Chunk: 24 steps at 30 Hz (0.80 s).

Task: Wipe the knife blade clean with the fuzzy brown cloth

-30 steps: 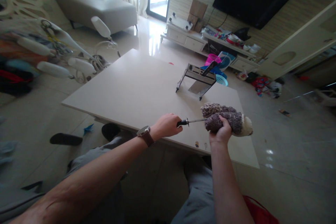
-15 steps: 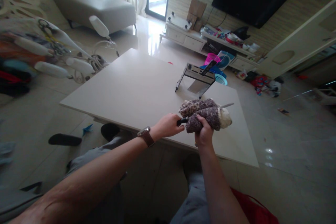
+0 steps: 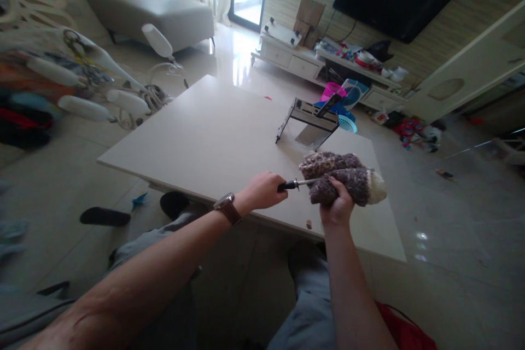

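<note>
My left hand [image 3: 266, 190] is closed around the black handle of a sharpening steel [image 3: 307, 181], a thin metal rod with a small guard. The rod runs to the right into a fuzzy brown and cream cloth [image 3: 350, 183], which hides its far end. My right hand [image 3: 338, 205] grips this bunched cloth from below, thumb on top, and presses it round the rod. Both are held over the white table [image 3: 197, 136] near its front right. Just behind the cloth stands a knife block [image 3: 309, 123] with a black-handled knife [image 3: 329, 105] in it.
A small brown object [image 3: 309, 224] lies by the table's front edge. White lamp shades [image 3: 158, 41] crowd the left side. Beyond the table are a pink basket [image 3: 334, 89], a light-blue basket [image 3: 346, 123] and a low white cabinet [image 3: 287, 60].
My right hand and the cloth have slid right along the sharpening steel. The rod now shows beside its guard, while its tip, visible before, is covered. My left hand has barely moved.
</note>
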### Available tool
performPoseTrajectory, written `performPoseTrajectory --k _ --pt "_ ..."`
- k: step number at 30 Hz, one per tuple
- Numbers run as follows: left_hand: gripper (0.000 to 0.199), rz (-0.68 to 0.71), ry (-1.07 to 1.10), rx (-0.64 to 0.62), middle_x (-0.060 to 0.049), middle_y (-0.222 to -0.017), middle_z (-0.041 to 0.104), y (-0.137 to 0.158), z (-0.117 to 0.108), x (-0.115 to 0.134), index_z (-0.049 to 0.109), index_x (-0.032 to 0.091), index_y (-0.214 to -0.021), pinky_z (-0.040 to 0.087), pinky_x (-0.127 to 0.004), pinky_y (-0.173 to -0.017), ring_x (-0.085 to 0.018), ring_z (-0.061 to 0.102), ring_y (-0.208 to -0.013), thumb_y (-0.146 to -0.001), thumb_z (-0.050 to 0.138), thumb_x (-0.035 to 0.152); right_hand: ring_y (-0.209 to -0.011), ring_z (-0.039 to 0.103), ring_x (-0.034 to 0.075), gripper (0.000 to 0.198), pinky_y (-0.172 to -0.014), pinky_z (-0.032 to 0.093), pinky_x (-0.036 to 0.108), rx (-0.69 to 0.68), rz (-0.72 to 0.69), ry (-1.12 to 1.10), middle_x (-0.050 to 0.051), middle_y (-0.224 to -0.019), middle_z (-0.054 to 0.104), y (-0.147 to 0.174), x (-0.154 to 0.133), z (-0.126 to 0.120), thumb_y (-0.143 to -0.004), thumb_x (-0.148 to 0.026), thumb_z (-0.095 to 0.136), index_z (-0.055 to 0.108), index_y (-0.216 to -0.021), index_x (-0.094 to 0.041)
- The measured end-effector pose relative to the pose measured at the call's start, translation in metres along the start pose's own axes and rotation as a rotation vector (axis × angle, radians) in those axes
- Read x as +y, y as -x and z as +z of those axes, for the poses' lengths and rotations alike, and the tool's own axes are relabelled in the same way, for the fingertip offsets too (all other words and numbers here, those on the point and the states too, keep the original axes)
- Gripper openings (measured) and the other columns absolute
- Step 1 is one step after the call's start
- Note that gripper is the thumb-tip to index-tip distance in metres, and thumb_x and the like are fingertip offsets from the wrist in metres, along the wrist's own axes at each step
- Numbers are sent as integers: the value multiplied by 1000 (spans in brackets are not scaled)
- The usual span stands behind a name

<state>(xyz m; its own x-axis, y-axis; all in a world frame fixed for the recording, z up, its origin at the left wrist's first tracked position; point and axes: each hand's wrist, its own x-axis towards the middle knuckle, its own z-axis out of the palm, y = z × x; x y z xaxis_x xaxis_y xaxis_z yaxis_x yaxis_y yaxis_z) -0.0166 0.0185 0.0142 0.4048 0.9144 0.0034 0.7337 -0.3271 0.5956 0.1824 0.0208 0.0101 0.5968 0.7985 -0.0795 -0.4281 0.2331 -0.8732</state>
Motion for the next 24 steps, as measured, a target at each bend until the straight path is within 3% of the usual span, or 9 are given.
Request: performPoseTrajectory --k 7,10,14,19,24 --pt "28 -40 -80 26 -14 -80 77 4 -6 -5 81 20 -81 31 -34 -61 -24 66 -72 -86 57 33 -92 77 16 34 -74 69 29 296 -189 -142 0 -107 77 -42 -23 -22 -67 -11 73 72 -100 -22" --pt "26 -89 -54 34 -13 -78 75 5 -5 -8 81 20 -80 30 -33 -61 -22 63 -69 -84 58 33 -98 77 19 32 -73 69 31 334 -221 -123 1 -113 77 -50 -24 -30 -72 -15 71 73 -103 -22" --pt "26 -182 86 78 -8 -67 66 1 -2 -11 77 18 -74 27 -32 -59 -18 53 -61 -83 58 33 -98 76 18 36 -74 67 27 228 -135 -78 2 -108 78 -47 -19 -32 -70 -19 74 73 -106 -20" --pt "24 -193 331 31 3 -51 41 -4 3 -11 63 17 -61 24 -31 -55 -11 35 -51 -80 58 31 -87 74 15 34 -72 65 26 -20 63 -38 -1 -99 78 -23 -7 -15 -66 -22 81 73 -99 -20" --pt "24 -126 396 -44 4 -50 42 -3 16 -4 54 18 -56 23 -30 -54 -10 36 -51 -76 62 29 -82 73 15 33 -76 63 28 -157 226 35 -1 -93 78 7 13 1 -63 -19 86 74 -93 -18"
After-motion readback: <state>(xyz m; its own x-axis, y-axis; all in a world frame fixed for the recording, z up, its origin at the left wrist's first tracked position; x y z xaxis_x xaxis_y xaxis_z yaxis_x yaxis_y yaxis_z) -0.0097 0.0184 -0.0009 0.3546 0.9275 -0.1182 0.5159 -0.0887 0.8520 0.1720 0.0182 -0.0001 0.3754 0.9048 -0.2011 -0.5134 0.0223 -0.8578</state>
